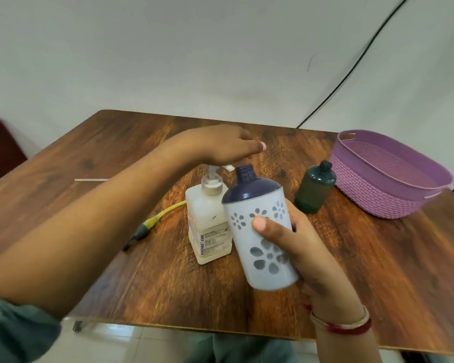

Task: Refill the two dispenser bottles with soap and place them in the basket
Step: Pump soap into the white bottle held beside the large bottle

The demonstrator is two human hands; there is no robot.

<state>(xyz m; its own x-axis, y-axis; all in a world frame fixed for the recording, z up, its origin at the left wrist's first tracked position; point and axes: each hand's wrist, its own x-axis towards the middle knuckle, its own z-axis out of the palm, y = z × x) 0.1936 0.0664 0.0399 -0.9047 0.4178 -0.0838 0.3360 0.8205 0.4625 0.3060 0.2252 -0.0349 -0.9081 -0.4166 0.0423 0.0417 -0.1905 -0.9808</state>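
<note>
On desk (168, 284), basket (372, 189) waiting far right. Press soap pump bottle (207, 218) straight down with flat-fingered left hand (220, 145); keep flowered bottle (268, 268), clasped in right hand (307, 247), neck under nozzle. Green bottle (315, 189) next.

A wooden worktop (142, 279) with a dark, streaked grain carries five things. Near its middle stands a whitish soap pump bottle (207, 226) labelled BIOCHEK-CHG. To its right, well apart, a dark green bottle (313, 188) stands upright with no cap, just beside a purple woven-look basket (364, 195) at the far right edge. Left of the pump bottle lies a yellow cable (165, 212) with a dark end. Farther left lies a thin white rod (91, 180).
</note>
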